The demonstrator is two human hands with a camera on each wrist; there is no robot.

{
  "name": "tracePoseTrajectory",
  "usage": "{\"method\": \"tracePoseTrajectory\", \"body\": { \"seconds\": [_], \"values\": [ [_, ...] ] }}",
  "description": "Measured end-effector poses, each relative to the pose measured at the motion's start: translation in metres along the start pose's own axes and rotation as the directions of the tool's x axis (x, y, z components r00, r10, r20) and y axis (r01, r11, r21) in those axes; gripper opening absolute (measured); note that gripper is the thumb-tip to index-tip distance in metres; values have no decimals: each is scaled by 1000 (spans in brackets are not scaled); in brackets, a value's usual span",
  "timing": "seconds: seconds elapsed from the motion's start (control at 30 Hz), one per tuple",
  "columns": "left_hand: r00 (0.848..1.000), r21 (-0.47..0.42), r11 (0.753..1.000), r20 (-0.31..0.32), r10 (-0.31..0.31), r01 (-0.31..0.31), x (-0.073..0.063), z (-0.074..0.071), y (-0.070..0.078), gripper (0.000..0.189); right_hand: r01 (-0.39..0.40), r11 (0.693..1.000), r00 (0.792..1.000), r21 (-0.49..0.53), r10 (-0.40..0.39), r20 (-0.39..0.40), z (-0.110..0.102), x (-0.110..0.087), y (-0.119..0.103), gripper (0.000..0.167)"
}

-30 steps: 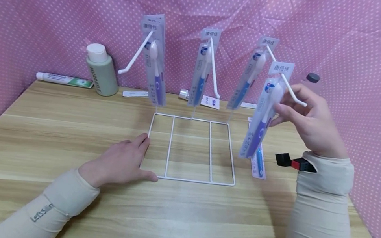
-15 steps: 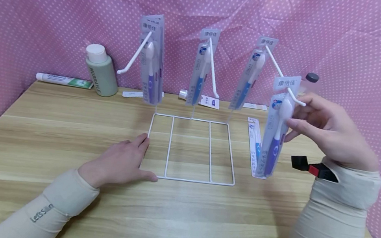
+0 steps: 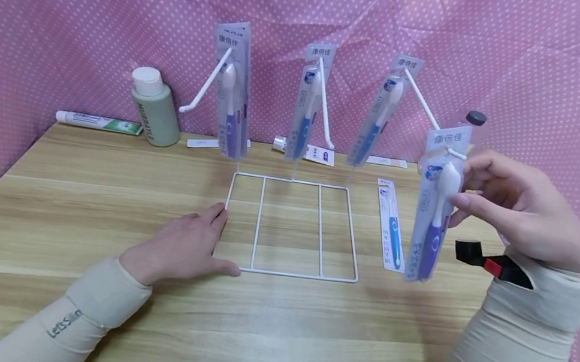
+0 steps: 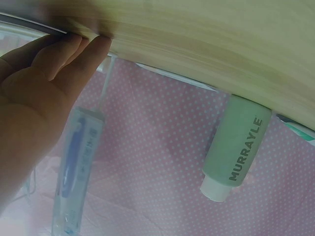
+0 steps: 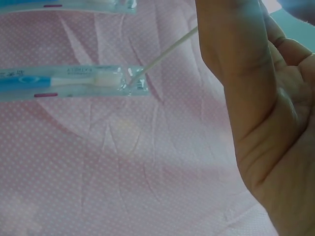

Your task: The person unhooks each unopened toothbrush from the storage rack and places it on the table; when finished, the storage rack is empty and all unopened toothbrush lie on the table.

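Observation:
In the head view my right hand (image 3: pixel 530 216) pinches the right edge of a packaged purple toothbrush (image 3: pixel 435 211) between thumb and fingers. The top of its pack is at the upturned tip of the white wire rack's right hook (image 3: pixel 422 100). Fingers extended, my left hand (image 3: pixel 181 249) rests at the left side of the rack's base (image 3: pixel 284 274). Packaged purple toothbrushes (image 3: pixel 231 101) hang on the left hook. One packaged blue toothbrush (image 3: pixel 306 113) is on the middle hook, and another blue toothbrush (image 3: pixel 379 119) hangs further back on the right hook.
A packaged blue toothbrush (image 3: pixel 392 227) lies right of the rack. Along the back stand or lie a green bottle (image 3: pixel 157 110), a toothpaste tube (image 3: pixel 98 121), another tube (image 3: pixel 317 154) and a dark-capped bottle (image 3: pixel 475 119). Pink dotted cloth (image 3: pixel 99 12) hangs behind.
My right hand has drawn the purple toothbrush pack right and toward me along the hook to its tip. The blue toothbrush on the table is now uncovered. My left hand has stayed still.

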State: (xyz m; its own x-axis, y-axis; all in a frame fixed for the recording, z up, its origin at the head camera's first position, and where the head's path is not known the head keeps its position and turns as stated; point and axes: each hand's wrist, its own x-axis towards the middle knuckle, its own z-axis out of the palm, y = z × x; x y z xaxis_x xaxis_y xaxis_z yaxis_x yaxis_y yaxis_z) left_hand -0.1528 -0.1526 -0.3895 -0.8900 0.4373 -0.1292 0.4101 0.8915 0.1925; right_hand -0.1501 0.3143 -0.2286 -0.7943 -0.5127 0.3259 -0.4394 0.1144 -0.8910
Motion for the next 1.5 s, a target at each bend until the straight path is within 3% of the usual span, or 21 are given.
{"method": "tracePoseTrajectory", "body": {
  "seconds": [0.2,0.33,0.5,0.6,0.73,0.83,0.9,1.03,1.23,1.33,1.5],
  "values": [
    [1000,-1,1000,-7,-1,1,0,0,0,122,63,998,997,-5,-63,-39,-8,-8,0,38],
    [1000,0,1000,-13,2,-2,0,0,-1,121,123,990,989,69,-117,-85,-11,-13,1,41],
    [1000,1,1000,-10,0,0,-1,-1,-1,121,241,923,970,301,-227,-82,-15,-13,5,37],
    [1000,4,1000,-11,4,-3,-1,-1,-1,121,266,908,963,325,-237,-125,-19,-12,7,36],
    [1000,6,1000,-12,3,-3,0,-1,-1,121,178,965,964,193,-131,-233,-27,-8,10,34],
    [1000,4,1000,-8,-1,1,0,-2,-1,121,21,996,953,86,6,-302,-36,-3,20,30],
    [1000,2,1000,-3,-4,4,-1,-2,-1,121,-83,996,945,27,87,-315,-42,1,32,28],
    [1000,4,1000,-3,1,-1,-1,-1,-1,121,-262,962,926,-77,228,-301,-51,9,55,27],
    [1000,9,1000,-7,6,-6,-1,0,-1,121,-398,916,883,-48,369,-290,-61,15,95,28],
    [1000,15,1000,-12,11,-10,-1,0,-1,121,-464,879,859,-107,418,-295,-65,16,114,25],
    [1000,16,1000,-14,12,-12,-1,0,0,120,-525,850,830,-35,503,-243,-67,19,143,25]
  ]
}}
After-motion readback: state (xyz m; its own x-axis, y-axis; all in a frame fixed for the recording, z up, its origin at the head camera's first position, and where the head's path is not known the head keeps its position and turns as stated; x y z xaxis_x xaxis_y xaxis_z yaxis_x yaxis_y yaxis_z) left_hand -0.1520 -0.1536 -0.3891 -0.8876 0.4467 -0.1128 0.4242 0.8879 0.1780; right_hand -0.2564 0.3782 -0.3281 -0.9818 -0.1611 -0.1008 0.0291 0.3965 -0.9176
